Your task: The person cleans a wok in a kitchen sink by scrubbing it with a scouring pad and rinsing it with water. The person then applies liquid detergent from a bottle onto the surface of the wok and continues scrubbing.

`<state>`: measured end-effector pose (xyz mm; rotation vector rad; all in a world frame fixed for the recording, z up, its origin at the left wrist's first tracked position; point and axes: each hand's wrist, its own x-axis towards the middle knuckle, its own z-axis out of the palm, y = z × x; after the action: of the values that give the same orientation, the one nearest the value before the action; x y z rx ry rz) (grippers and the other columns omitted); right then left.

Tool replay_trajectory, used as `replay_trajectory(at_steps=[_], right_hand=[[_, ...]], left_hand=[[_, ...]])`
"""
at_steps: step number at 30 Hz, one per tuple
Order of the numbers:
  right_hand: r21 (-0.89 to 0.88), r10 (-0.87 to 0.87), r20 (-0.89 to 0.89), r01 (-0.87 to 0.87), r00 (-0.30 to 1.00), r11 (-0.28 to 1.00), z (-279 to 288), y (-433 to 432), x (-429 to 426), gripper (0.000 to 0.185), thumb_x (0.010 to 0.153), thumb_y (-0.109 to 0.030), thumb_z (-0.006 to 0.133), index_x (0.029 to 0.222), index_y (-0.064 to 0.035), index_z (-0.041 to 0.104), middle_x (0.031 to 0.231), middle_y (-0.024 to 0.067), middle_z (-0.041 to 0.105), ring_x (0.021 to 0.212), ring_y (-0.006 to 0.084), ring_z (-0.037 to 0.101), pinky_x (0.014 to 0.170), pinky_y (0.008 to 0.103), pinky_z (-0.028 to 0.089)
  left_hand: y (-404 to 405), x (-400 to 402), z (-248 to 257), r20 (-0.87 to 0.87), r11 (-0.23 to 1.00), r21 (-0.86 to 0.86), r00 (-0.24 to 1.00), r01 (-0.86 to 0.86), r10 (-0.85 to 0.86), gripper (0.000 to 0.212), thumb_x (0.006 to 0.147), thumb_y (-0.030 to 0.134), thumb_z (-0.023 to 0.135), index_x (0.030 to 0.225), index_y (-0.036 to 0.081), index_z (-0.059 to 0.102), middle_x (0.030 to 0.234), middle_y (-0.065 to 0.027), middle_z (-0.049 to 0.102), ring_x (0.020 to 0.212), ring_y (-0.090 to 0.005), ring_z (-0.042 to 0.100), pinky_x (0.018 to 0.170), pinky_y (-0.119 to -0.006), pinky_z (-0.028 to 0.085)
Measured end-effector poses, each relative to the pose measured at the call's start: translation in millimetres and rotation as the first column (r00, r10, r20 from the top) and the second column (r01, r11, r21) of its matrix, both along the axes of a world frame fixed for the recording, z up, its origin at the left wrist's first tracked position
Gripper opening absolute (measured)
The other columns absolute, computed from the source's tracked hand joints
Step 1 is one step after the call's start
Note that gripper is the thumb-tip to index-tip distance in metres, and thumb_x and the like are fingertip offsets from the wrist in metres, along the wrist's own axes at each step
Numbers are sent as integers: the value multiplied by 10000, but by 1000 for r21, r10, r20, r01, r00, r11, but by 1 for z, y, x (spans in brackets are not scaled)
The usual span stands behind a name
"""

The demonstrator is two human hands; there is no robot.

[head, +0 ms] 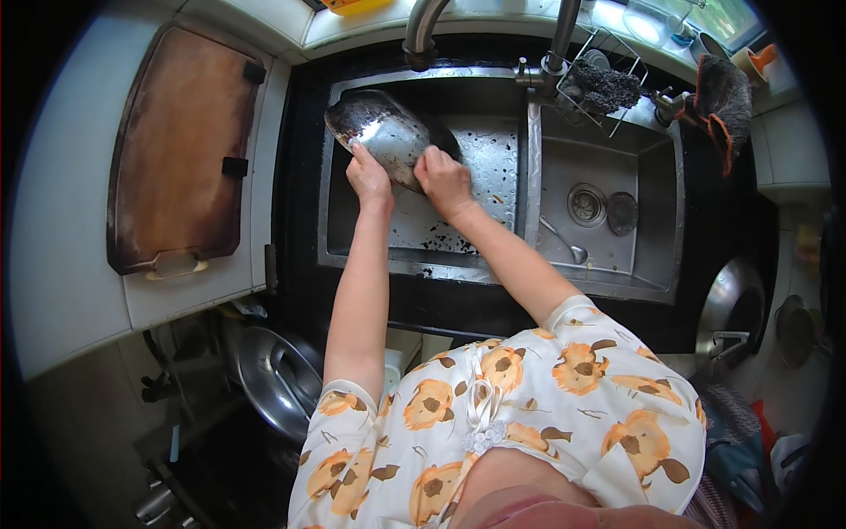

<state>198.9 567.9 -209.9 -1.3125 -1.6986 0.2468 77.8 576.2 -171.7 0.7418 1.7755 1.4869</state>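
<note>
A scorched metal pan or wok (390, 135), dark at its upper left and shiny in the middle, is tilted up over the left sink basin (492, 145). My left hand (369, 175) grips its lower left rim, thumb on the metal. The curled fingers of my right hand (444, 178) press against its lower right part; whether they hold something small is hidden. Black flakes (449, 238) lie scattered on the wet basin floor below.
The right basin (595, 159) holds a spoon (565, 241) and a dark round pad (622, 213) beside the drain. A faucet (423, 33) overhangs the left basin. A wire rack with scouring wool (605, 86) stands behind. A cutting board (185, 145) lies left.
</note>
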Motion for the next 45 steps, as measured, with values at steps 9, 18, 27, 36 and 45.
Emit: replay_trajectory(at_steps=[9, 18, 27, 36, 45], right_hand=[[-165, -53, 10, 54, 999, 985, 0, 1, 0, 147, 819, -175, 589, 771, -88, 481, 661, 110, 602, 589, 305, 628, 513, 427, 521], [-204, -157, 102, 175, 982, 963, 5, 75, -5, 160, 867, -203, 559, 802, -68, 501, 658, 164, 628, 596, 361, 632, 514, 469, 507], [-196, -92, 30, 96, 995, 976, 7, 46, 6, 191, 894, -226, 550, 778, -78, 515, 640, 147, 611, 590, 362, 621, 516, 465, 504], [-244, -59, 56, 71, 997, 967, -13, -7, 10, 190, 878, -220, 570, 745, -99, 508, 630, 116, 588, 549, 335, 605, 500, 445, 507], [-306, -153, -2, 145, 988, 941, -19, 67, 19, 240, 894, -253, 552, 731, -76, 543, 641, 157, 613, 597, 370, 618, 537, 476, 506]], left_hand=[[-2, 8, -1, -123, 983, 63, 976, -171, 178, 559, 1006, 375, 343, 902, -109, 602, 809, -164, 654, 691, -231, 562, 692, -368, 463], [5, 12, -8, -234, 966, 132, 940, -221, 247, 567, 1005, 376, 347, 833, -109, 585, 743, -227, 633, 619, -295, 540, 648, -395, 452], [-1, 18, 1, -113, 989, -5, 983, -146, 145, 538, 1010, 383, 323, 983, -85, 587, 906, -102, 626, 797, -172, 544, 766, -315, 453], [-1, 19, 5, -90, 963, 95, 962, -250, 259, 565, 1014, 393, 319, 911, -93, 589, 809, -92, 625, 709, -171, 529, 693, -321, 458], [-1, 23, 6, -100, 978, 73, 974, -194, 201, 577, 1012, 409, 302, 965, -93, 582, 847, -100, 623, 735, -187, 527, 716, -328, 454]])
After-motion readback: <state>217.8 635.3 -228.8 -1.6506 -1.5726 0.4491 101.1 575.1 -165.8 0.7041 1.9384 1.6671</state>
